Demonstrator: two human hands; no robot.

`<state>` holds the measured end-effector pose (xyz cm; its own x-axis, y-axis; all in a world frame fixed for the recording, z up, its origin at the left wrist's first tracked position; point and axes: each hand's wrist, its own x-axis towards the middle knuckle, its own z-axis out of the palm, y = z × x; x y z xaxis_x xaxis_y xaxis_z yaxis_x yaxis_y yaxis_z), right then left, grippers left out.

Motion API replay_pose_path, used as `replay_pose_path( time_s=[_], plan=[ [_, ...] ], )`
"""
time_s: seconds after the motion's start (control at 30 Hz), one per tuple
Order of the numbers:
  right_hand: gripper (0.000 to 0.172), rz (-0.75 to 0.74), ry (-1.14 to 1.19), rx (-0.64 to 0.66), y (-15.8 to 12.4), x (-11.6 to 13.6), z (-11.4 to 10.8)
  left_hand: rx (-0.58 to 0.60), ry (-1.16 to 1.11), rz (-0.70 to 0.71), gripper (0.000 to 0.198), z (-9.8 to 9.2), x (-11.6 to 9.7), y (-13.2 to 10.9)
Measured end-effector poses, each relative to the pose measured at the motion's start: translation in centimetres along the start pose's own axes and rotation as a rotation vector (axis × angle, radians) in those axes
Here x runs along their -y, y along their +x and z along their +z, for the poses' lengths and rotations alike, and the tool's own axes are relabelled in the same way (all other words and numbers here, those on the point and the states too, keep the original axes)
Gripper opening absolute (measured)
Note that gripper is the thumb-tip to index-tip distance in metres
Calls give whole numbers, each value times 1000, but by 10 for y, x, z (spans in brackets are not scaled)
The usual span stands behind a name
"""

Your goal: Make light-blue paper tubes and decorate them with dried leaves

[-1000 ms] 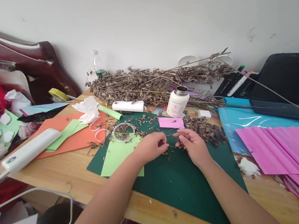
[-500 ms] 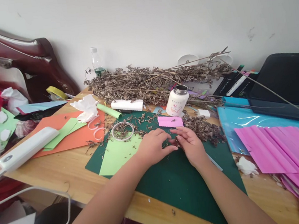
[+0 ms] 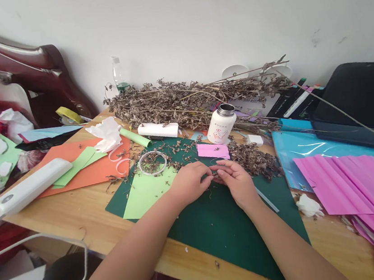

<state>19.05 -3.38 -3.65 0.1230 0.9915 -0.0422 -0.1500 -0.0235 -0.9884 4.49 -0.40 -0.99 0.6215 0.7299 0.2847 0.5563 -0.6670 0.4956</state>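
My left hand (image 3: 190, 182) and my right hand (image 3: 235, 180) meet fingertip to fingertip over the dark green cutting mat (image 3: 218, 227). Both pinch a thin dried twig (image 3: 213, 173) between thumb and fingers. Loose dried leaves (image 3: 253, 161) lie in a heap just right of my right hand. A small pink paper slip (image 3: 213, 150) lies just beyond my fingers. A light green sheet (image 3: 145, 190) sits left of my left hand, with a roll of clear tape (image 3: 152, 162) at its far end.
A pile of dried branches (image 3: 196, 100) runs along the wall. A white bottle (image 3: 221, 124), white tube (image 3: 158, 130), orange paper (image 3: 84, 164), white device (image 3: 29, 186), blue sheet (image 3: 296, 144), pink folded paper (image 3: 355, 180) and black case (image 3: 359, 100) crowd the wooden table (image 3: 80, 216).
My hands, a little apart a second ago, have come together until the fingertips touch over the twig. The view has shifted slightly.
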Motion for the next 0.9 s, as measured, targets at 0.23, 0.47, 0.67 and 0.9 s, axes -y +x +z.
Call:
replay_pose_path(
  time_s=[0.23, 0.47, 0.67, 0.9],
  plan=[
    [27, -16, 25, -32, 1, -1, -2, -54, -110, -105, 19, -15, 5, 1],
    [25, -62, 113, -18, 1, -4, -4, 61, -82, -68, 18, -6, 2, -1],
    [23, -59, 161, -2, -1, -2, -2, 69, -89, -60, 19, 0, -3, 1],
    [21, -101, 159, 77, -2, -2, -4, 14, -192, -73, 22, -7, -6, 1]
  ],
)
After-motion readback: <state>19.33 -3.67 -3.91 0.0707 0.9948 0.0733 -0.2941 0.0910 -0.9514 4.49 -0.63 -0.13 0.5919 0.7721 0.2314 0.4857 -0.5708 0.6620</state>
